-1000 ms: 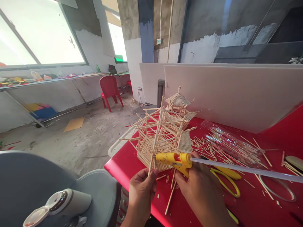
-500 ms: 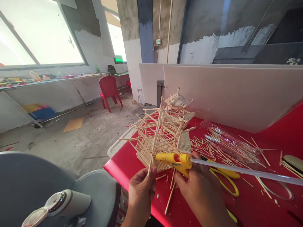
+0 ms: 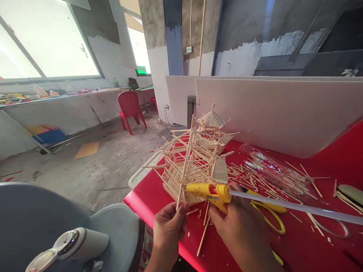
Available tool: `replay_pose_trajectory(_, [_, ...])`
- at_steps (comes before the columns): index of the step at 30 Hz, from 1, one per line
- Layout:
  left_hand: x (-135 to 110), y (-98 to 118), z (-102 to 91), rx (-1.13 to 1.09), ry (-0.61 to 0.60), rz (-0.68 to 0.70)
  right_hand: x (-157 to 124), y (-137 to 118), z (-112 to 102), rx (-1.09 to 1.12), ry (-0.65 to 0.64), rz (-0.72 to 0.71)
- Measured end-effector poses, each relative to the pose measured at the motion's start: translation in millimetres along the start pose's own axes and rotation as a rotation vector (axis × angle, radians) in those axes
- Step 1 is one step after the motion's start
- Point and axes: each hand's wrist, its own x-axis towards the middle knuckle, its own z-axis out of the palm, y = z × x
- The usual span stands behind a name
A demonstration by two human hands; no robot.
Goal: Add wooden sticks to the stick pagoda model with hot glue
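Note:
A pavilion-like model (image 3: 187,166) built from thin wooden sticks stands on the red table (image 3: 221,245). My left hand (image 3: 170,223) pinches the lower end of a slanting wooden stick (image 3: 179,196) at the model's near corner. In my right hand (image 3: 235,215) is a yellow hot glue gun (image 3: 210,190), with a long clear glue stick (image 3: 283,206) trailing out of its back to the right. The gun's nozzle meets or nearly meets the slanting stick, just above my left fingertips. Whether fresh glue is there I cannot tell.
Yellow-handled scissors (image 3: 269,217) lie right of my right hand, partly hidden by it. Behind them are loose sticks and a plastic bag of sticks (image 3: 278,173). A smaller roofed stick tower (image 3: 212,120) rises behind. A grey chair (image 3: 119,219) holding a white bottle (image 3: 82,241) stands at left.
Both hands, the glue gun and the model keep almost the same places. The whole view has shifted very slightly.

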Motion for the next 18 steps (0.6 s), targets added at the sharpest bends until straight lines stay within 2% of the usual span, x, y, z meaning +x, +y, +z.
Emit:
replay_pose_trajectory(8, [1.3,0.1,-1.7,0.020,-0.015,0.009,2.1,-4.4,-1.8,-0.052,-0.094,0.006])
replay_pose_trajectory(18, [1.8,-2.2,-4.4,-0.026,-0.020,-0.007,-0.1,2.6,2.3,-0.032,-0.020,-0.015])
